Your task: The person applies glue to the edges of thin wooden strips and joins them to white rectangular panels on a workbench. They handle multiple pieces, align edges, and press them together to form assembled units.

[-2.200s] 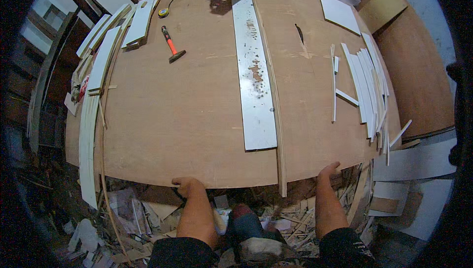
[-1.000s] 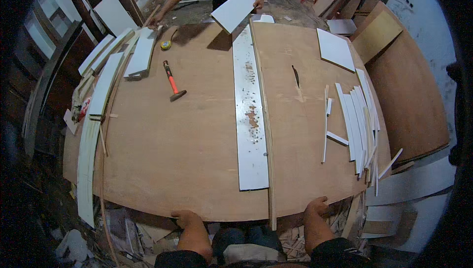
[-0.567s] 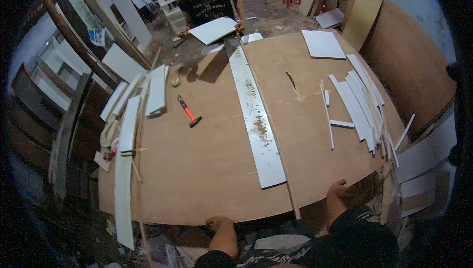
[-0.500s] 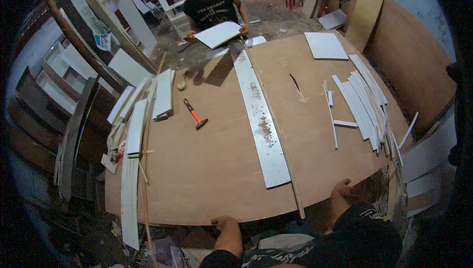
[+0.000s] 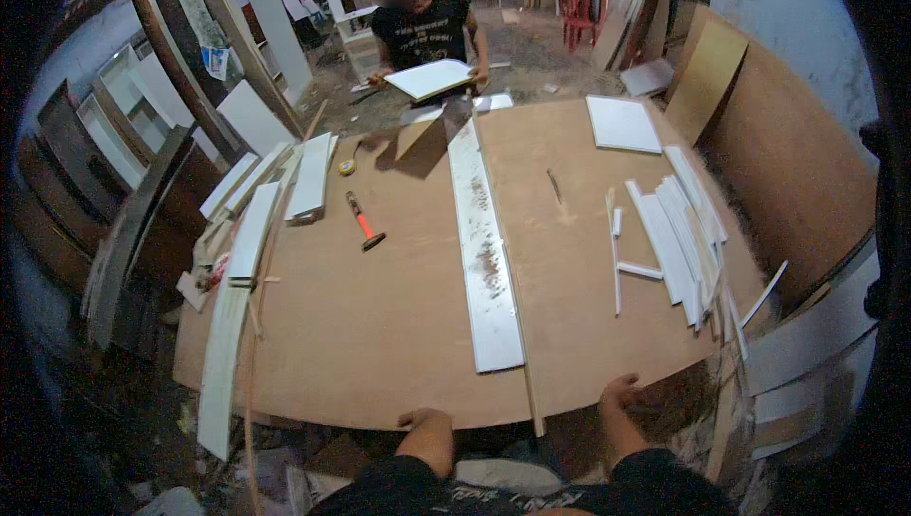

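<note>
At the near edge of a large brown plywood sheet, my left hand closes on the rim, its fingers partly hidden. My right hand grips the same edge farther right. Between them, a long white board with brown scuffs runs away from me, with a thin wooden strip along its right side. A hammer with a red and black handle lies left of the board. Beyond it is a yellow tape measure. Across the sheet, a person holds a white panel in both hands.
White strips lie in a loose bundle on the right, near a square white panel. More white boards line the left edge. Tall boards lean at far left. A red chair stands at the back.
My view has tilted up and shifted, so the sheet sits differently in the picture. The person opposite has turned the head and holds the panel flatter. Both my hands stay at the edge.
</note>
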Demonstrator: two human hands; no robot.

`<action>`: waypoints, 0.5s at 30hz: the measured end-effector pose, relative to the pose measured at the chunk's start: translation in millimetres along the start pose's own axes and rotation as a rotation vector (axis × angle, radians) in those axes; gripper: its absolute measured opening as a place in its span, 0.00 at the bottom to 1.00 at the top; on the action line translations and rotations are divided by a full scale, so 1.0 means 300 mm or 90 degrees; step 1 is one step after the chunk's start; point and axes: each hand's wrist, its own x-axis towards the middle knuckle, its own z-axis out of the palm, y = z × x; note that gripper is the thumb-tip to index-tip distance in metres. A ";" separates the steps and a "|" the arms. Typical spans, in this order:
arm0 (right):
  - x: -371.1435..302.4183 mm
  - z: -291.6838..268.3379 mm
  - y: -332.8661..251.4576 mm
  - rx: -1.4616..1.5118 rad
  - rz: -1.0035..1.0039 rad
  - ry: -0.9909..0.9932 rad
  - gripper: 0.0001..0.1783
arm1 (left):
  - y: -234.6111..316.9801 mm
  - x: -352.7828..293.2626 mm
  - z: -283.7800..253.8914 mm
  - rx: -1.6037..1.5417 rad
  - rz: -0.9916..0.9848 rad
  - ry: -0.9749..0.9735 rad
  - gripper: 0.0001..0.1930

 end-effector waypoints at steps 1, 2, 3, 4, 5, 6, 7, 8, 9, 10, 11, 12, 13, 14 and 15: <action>-0.013 0.001 -0.003 0.035 0.024 -0.054 0.29 | 0.004 -0.016 -0.001 -0.010 0.008 0.013 0.31; 0.005 -0.018 -0.013 0.035 0.118 -0.066 0.30 | 0.004 -0.027 -0.006 -0.020 0.007 0.020 0.31; -0.002 -0.031 -0.009 -0.008 0.075 -0.044 0.30 | 0.000 -0.030 -0.006 -0.024 0.008 0.027 0.31; 0.002 -0.042 -0.013 -0.047 0.032 -0.024 0.31 | -0.003 -0.028 -0.007 -0.032 0.010 0.033 0.30; 0.008 -0.050 -0.019 -0.085 -0.013 -0.006 0.33 | -0.006 -0.021 -0.004 -0.037 0.013 0.039 0.30; 0.006 -0.055 -0.018 -0.042 -0.007 -0.020 0.33 | -0.004 -0.011 -0.004 -0.044 0.012 0.041 0.30; 0.010 -0.064 -0.018 0.001 0.000 -0.033 0.32 | -0.003 -0.001 -0.003 -0.049 0.010 0.043 0.30; -0.001 -0.059 -0.023 -0.085 0.016 -0.006 0.32 | -0.002 0.008 -0.005 -0.050 0.008 0.044 0.29; -0.008 -0.063 -0.023 -0.146 0.015 0.009 0.33 | 0.003 0.017 -0.008 -0.053 0.007 0.045 0.29; -0.020 -0.061 -0.027 -0.102 -0.010 0.047 0.33 | 0.003 0.024 -0.009 -0.056 0.004 0.044 0.29; -0.034 -0.066 -0.026 -0.111 -0.023 0.074 0.34 | 0.005 0.030 -0.012 -0.059 0.003 0.045 0.29; -0.043 -0.064 -0.040 -0.085 -0.037 0.105 0.34 | 0.003 0.035 -0.011 -0.065 0.003 0.047 0.28; -0.054 -0.070 -0.048 -0.039 -0.031 0.090 0.34 | 0.003 0.037 -0.008 -0.068 0.002 0.050 0.28; -0.066 -0.075 -0.059 -0.070 -0.040 0.112 0.34 | 0.000 0.039 -0.007 -0.073 0.003 0.051 0.28; -0.065 -0.089 -0.066 -0.081 -0.030 0.089 0.35 | 0.000 0.039 -0.003 -0.079 0.005 0.054 0.28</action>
